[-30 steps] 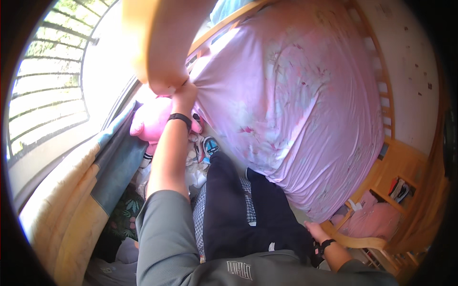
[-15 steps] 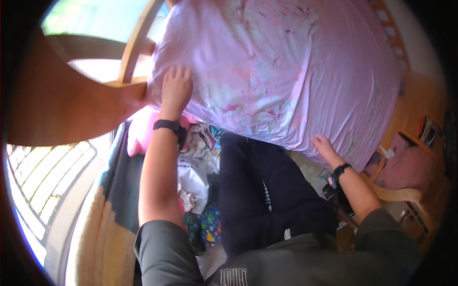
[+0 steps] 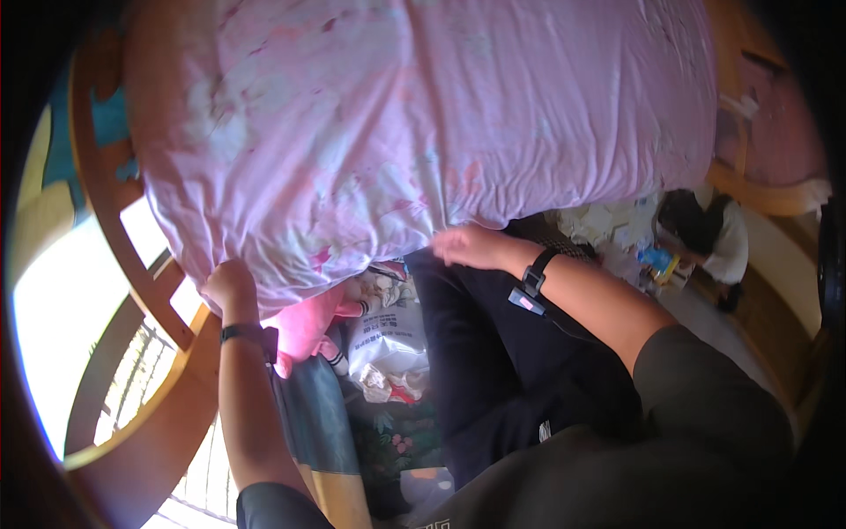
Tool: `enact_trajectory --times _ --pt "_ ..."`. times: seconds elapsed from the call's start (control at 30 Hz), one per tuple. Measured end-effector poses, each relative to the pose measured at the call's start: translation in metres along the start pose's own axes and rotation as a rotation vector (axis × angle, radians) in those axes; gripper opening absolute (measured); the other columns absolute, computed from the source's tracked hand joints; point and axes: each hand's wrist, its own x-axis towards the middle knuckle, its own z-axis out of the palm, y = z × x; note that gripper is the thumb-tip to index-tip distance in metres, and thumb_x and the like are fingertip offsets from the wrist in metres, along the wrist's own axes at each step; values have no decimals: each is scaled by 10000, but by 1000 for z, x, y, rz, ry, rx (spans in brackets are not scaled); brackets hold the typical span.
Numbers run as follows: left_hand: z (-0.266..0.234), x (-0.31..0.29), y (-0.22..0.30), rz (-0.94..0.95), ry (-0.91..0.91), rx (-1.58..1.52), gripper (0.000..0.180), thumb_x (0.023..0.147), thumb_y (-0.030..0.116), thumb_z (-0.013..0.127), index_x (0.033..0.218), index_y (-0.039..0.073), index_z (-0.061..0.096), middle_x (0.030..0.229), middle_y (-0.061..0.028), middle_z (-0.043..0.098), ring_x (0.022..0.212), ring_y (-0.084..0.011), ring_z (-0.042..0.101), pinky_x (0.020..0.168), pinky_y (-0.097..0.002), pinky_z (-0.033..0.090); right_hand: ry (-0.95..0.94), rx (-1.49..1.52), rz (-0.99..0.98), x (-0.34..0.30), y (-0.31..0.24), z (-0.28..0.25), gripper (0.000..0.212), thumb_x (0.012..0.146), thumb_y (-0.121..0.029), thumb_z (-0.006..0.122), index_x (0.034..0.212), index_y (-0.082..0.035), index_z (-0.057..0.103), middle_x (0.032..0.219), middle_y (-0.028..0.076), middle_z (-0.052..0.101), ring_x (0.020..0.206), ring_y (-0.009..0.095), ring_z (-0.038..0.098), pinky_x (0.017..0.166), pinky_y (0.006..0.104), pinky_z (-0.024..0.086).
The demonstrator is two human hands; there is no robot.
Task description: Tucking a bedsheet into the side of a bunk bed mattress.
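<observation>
A pink floral bed sheet (image 3: 352, 115) is stretched over a thick mattress-like pad, whose near edge faces me. At the near left corner, my left hand (image 3: 231, 286) is closed on the sheet's edge, its fingertips partly hidden in the fabric. Along the middle of the near edge, my right hand (image 3: 471, 247) lies against the sheet's lower border, fingers reaching leftward and slightly apart, somewhat blurred. Creases run through the cloth from both hands. Each wrist wears a dark band.
Wooden bed rails (image 3: 115, 203) stand at the left, beside a bright window. Below the sheet lie a pink plush toy (image 3: 304, 331) and a white plastic bag (image 3: 388, 339). Papers and small items (image 3: 617, 229) clutter the right side, near a pink-cushioned wooden chair (image 3: 780, 123).
The view has swung toward the right. My left hand has come to the sheet's near left corner and closed there. My right hand has moved leftward along the near edge.
</observation>
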Motion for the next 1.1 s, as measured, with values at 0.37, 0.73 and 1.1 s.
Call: enact_trajectory --times 0.37,0.73,1.1 --pt "100 8 -111 -75 -102 -314 436 1026 340 483 1397 132 578 1465 -126 575 1292 -319 604 1090 -450 466 -206 -289 -297 29 -30 -1 432 861 -264 680 1245 -67 667 1159 179 691 1173 283 650 1011 416 484" --pt "-107 99 -25 438 572 107 699 970 315 579 1591 103 338 1654 -192 281 1513 -346 315 1177 -515 365 1124 -792 -201 87 -20 -147 692 846 -272 758 1469 -116 501 1540 201 429 1431 453 377 1130 613 336" --pt "-192 139 -16 46 -286 -70 493 1046 295 441 1496 108 513 1557 -213 458 1427 -378 462 1080 -560 454 779 -338 -496 99 -82 -87 406 896 -186 692 1278 -57 644 1233 181 668 1134 347 645 955 449 524"
